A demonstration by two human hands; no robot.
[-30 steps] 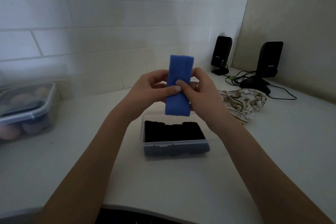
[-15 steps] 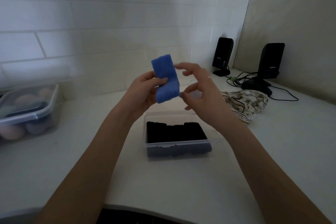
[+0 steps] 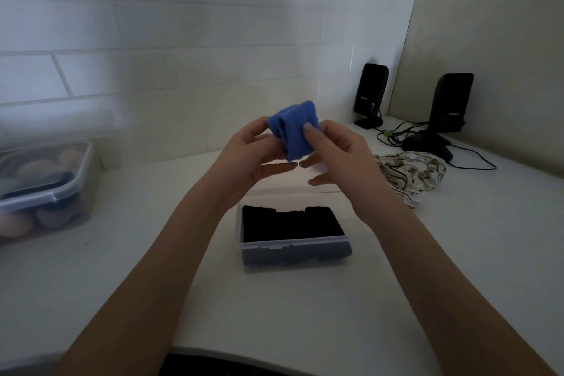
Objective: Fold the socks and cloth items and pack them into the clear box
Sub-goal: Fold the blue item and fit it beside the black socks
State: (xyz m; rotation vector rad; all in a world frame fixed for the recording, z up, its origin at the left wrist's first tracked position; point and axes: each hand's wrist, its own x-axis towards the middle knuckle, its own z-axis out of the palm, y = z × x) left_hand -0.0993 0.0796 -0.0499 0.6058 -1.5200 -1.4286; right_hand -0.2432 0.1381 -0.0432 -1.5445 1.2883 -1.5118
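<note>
Above the white counter (image 3: 305,308) and clear plastic box (image 3: 294,249), left hand (image 3: 247,159) and right hand (image 3: 338,156) pinch the folded blue fuzzy cloth (image 3: 294,130) between them.

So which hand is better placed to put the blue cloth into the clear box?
Probably the right hand: its thumb lies across the front of the folded blue cloth, directly above the clear box. The left hand holds only the cloth's far edge.

Fuzzy matt blue cloth (image 3: 297,128) — above a clear smooth plastic box (image 3: 293,249) of black matt fabric (image 3: 290,223) — on a smooth white counter (image 3: 152,268).
</note>
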